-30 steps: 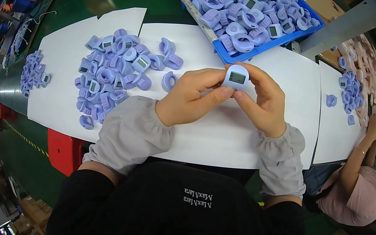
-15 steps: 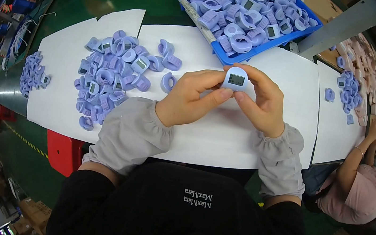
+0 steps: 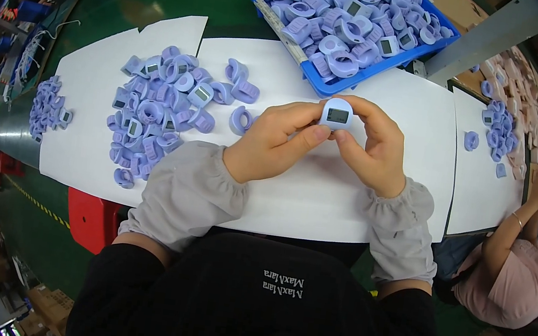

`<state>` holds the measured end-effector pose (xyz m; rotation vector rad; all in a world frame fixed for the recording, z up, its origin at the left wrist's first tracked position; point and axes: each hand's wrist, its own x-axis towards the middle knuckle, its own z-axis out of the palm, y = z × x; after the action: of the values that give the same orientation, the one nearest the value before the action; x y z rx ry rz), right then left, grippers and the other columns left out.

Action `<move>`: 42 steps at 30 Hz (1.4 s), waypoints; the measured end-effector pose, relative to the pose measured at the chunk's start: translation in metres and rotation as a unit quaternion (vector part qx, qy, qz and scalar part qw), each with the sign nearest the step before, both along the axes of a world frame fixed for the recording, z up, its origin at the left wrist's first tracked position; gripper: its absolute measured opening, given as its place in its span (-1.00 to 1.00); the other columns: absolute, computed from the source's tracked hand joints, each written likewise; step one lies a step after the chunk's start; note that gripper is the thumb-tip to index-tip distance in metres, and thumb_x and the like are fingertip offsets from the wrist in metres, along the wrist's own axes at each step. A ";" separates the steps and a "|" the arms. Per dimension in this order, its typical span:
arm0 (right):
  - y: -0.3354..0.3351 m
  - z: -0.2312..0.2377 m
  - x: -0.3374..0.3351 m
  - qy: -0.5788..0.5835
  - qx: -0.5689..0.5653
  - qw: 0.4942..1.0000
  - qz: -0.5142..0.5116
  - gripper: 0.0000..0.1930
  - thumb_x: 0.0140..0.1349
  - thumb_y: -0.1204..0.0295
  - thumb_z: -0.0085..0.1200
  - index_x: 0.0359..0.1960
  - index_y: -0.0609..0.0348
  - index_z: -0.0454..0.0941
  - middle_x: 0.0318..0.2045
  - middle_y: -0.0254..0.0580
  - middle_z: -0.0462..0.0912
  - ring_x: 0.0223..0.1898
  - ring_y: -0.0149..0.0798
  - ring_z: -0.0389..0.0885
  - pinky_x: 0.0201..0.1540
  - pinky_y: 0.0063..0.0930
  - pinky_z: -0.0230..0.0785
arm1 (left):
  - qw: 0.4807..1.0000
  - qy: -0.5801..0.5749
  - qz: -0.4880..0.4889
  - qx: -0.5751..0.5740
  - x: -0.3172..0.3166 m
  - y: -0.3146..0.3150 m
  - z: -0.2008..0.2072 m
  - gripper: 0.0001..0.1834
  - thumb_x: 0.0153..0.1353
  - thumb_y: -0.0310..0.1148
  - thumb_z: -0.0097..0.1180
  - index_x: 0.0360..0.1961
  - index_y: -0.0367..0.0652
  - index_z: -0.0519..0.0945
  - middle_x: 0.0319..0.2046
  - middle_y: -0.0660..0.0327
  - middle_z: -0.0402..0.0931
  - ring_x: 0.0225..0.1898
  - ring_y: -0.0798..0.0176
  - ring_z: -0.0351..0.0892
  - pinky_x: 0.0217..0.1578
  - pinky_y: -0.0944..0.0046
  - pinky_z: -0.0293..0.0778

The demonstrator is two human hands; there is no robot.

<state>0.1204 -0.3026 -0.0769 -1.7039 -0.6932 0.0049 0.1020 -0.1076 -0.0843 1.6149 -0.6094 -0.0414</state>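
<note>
Between my two hands is a small lilac device with a grey display [image 3: 337,117], its screen facing me. My left hand [image 3: 274,140] grips its left side, thumb at the lower edge. Around the right side close the fingers of my right hand [image 3: 378,148], with that thumb just under the screen. The device's back is hidden by my fingers. Left of my left hand, a single lilac ring-shaped device [image 3: 241,119] lies on the white sheet [image 3: 298,206]. Farther left is a heap of the same devices [image 3: 154,112], some with displays showing.
A blue tray [image 3: 315,79] full of lilac devices stands at the back, beside a grey metal post [image 3: 489,44]. Smaller piles lie at far left [image 3: 48,108] and far right [image 3: 501,134]. A co-worker [image 3: 506,274] sits at the right; a red stool [image 3: 91,219] stands lower left.
The display's markings look different and the device has tilted slightly in my fingers. Both my hands stay almost where they were. The co-worker's arm has shifted a little.
</note>
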 end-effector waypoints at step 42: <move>0.001 0.001 -0.001 0.000 0.002 1.000 0.013 -0.60 0.10 0.63 0.06 0.03 0.40 0.42 -0.03 -0.04 0.54 0.05 -0.20 0.48 0.19 -0.31 0.22 | 1.000 -0.013 0.009 -0.025 -0.001 -0.002 -0.005 -0.69 0.34 -0.34 -0.05 -0.01 -0.32 0.49 -0.29 0.10 0.56 -0.30 0.21 0.54 -0.25 0.29 0.43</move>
<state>0.1194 -0.3015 -0.0760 -1.6915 -0.7146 0.0215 0.1010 -0.1091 -0.0897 1.5748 -0.6120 0.0070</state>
